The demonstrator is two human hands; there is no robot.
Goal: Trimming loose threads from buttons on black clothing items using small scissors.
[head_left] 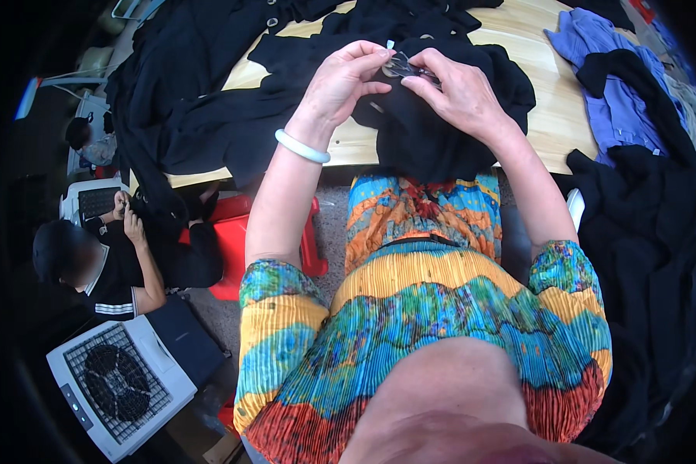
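Observation:
A black garment [433, 127] lies bunched on the table's near edge and hangs over it, beneath both hands. My left hand [340, 81], with a pale bangle on the wrist, pinches thumb against forefinger at a small white tag [390, 45]. Between the fingers of my right hand [460, 89] is a pair of small dark thread snips [407, 68], its tips pointing toward the left fingertips. A round brownish button [390, 69] shows beside the snips. Exactly what the blades touch is too small to make out.
More black garments [224, 127] cover the wooden table [553, 77] to the left and back. Blue-purple clothing [607, 93] lies at far right, with black cloth [634, 201] below. At left, a seated person [120, 255], a red stool [228, 247] and a fan unit [120, 379] appear.

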